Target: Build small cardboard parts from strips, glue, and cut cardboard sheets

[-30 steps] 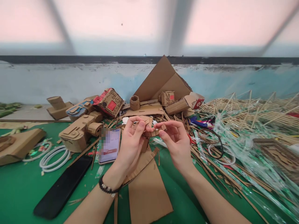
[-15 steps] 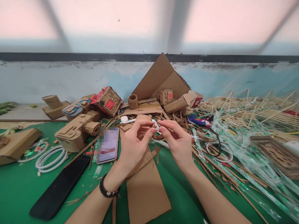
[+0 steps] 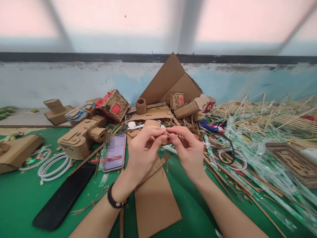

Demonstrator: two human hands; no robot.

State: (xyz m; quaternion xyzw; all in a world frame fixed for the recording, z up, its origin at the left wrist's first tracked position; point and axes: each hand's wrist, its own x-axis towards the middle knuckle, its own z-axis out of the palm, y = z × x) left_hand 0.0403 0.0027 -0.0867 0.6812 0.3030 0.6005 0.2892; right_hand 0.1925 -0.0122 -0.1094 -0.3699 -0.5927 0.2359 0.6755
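My left hand [image 3: 146, 155], with a dark beaded bracelet [image 3: 116, 197] on its wrist, is closed in a pinch at the centre of the view. Facing it, my right hand [image 3: 189, 153] pinches too. The fingertips of both hands almost meet on a small brown cardboard piece [image 3: 166, 133], mostly covered by the fingers. Below the hands a flat cardboard sheet [image 3: 157, 205] lies on the green table [image 3: 195, 211], with a ridged cardboard strip [image 3: 158, 168] across its upper part. A phone [image 3: 115, 153] with a lit screen lies left of my left hand.
Cardboard camera models [image 3: 76, 138] and coiled white tubing [image 3: 53, 167] stand or lie at the left, near a long black object [image 3: 64, 198]. A folded cardboard sheet [image 3: 163, 79] leans on the wall behind. Thin sticks [image 3: 267, 112] and clear plastic wrapping [image 3: 262, 165] cover the right side.
My fingertips have come closer together around the small piece. The view has shifted slightly, and the surroundings otherwise look the same.
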